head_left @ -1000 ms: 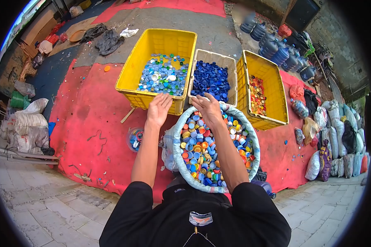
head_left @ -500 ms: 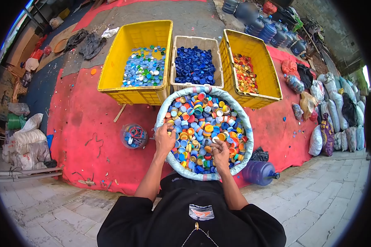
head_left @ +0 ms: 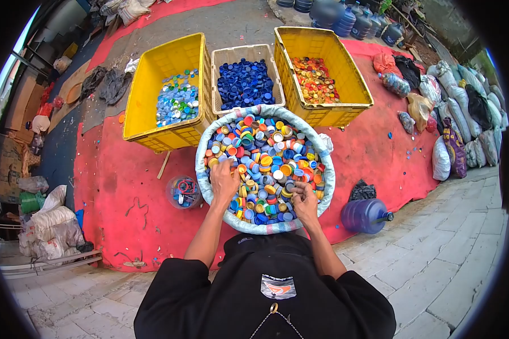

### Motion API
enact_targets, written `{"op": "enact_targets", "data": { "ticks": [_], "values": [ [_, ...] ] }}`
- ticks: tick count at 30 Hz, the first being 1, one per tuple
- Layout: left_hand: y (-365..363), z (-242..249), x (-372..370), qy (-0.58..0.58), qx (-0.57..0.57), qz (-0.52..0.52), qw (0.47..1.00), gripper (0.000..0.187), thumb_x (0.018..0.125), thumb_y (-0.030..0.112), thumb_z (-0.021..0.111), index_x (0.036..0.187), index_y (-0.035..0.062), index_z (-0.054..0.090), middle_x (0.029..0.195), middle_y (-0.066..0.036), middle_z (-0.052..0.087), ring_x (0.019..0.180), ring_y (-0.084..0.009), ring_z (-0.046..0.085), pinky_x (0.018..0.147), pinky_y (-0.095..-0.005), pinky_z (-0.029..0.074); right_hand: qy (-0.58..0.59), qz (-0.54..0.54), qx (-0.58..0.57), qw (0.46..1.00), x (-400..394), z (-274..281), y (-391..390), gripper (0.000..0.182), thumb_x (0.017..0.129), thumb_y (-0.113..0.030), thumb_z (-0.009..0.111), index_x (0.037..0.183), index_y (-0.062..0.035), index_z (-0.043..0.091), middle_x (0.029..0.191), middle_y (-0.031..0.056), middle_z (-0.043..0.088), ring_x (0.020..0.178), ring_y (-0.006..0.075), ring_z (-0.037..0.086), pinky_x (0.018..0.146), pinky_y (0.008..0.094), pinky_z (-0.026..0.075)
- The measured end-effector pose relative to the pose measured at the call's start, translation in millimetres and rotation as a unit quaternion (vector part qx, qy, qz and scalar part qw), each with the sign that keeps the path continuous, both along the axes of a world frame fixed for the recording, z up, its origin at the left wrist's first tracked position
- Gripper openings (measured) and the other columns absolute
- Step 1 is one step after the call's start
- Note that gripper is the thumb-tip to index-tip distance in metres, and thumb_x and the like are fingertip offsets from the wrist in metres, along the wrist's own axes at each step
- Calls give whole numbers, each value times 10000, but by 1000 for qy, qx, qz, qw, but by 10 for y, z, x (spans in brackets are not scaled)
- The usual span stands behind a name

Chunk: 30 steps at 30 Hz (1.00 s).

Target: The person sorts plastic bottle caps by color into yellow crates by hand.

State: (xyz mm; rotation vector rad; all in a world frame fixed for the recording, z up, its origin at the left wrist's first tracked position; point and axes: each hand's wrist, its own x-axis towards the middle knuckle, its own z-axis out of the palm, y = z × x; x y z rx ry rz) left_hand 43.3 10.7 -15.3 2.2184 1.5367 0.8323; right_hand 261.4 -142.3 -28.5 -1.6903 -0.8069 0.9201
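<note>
A round white sack (head_left: 202, 169) full of mixed coloured bottle caps (head_left: 268, 152) stands right in front of me. My left hand (head_left: 224, 182) rests in the caps at the sack's left side, fingers curled down into them. My right hand (head_left: 305, 202) is at the near right of the pile, fingers bent among the caps. Whether either hand grips a cap is hidden. Beyond the sack stand three crates: a yellow crate (head_left: 144, 99) with light blue and white caps, a beige crate (head_left: 223, 53) with dark blue caps, and a yellow crate (head_left: 350, 76) with orange and red caps.
Everything sits on a red mat (head_left: 124, 192) over paving. A small clear container (head_left: 182, 192) of caps lies left of the sack. A blue water jug (head_left: 366, 216) lies on its side to the right. Filled sacks (head_left: 461, 135) line the right edge, more (head_left: 48, 226) at left.
A second ago both hands were stretched forward over the crates, open. They came back to the sack and now sit down in the caps; my view has tilted forward.
</note>
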Motion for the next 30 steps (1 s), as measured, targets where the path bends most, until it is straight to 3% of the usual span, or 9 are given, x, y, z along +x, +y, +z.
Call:
{"op": "enact_targets", "data": {
  "ticks": [6,9,10,13,16,23,27,29,30],
  "values": [
    [-390,-7,313,-20,-38,-141,989,427,708,92,737,1112,14,624,967,-123,672,908,-299,571,843,-414,437,6,-1,-9,1000,51,41,-90,312,862,7,536,1174,20,553,972,127,676,785,146,639,698,275,527],
    [-448,48,415,-8,1,-164,986,431,714,122,742,1117,20,627,984,-89,682,906,-280,566,862,-401,439,5,2,-13,1000,52,72,-74,311,863,5,540,1174,20,551,965,127,678,774,141,638,686,270,524],
    [-436,56,449,-7,36,-171,985,425,713,203,766,1066,12,626,921,-92,663,878,-281,564,821,-403,438,5,3,-19,1000,46,107,-73,310,864,3,542,1174,20,550,963,126,679,774,140,638,684,271,524],
    [-559,245,539,32,-64,-122,990,442,703,303,792,989,19,609,830,-93,626,835,-292,559,760,-413,428,9,10,-19,1000,45,59,-100,307,865,-2,547,1171,21,550,961,123,679,783,142,638,686,273,523],
    [-658,98,591,90,-41,-112,989,469,710,344,784,952,7,564,807,-145,653,796,-300,550,694,-412,390,10,14,-16,1000,42,-10,-125,307,863,-4,553,1169,20,550,961,120,680,797,143,638,689,275,521],
    [-730,-22,711,69,-91,-57,992,516,710,354,785,985,-1,531,808,-178,643,815,-346,566,720,-455,408,8,38,-33,999,71,34,-106,318,879,6,528,1197,13,522,995,92,648,788,113,595,648,257,510],
    [-708,107,651,-43,-173,-23,984,482,738,322,780,1012,-1,550,850,-151,629,840,-296,598,770,-417,462,-91,46,-1,995,174,175,-8,333,833,25,554,1167,16,556,959,141,680,804,192,659,688,303,525],
    [-672,198,569,-172,-284,-1,943,476,745,310,789,1027,1,563,875,-108,618,869,-246,619,801,-368,491,-189,67,27,979,298,185,103,346,822,34,558,1168,17,555,963,155,680,795,231,670,681,323,531],
    [-651,214,501,-266,-362,0,893,409,788,258,749,1049,3,564,923,-97,608,905,-206,621,834,-341,503,-182,84,30,979,332,349,179,380,793,30,579,1171,10,553,974,176,661,839,309,653,736,380,519]
  ]
}}
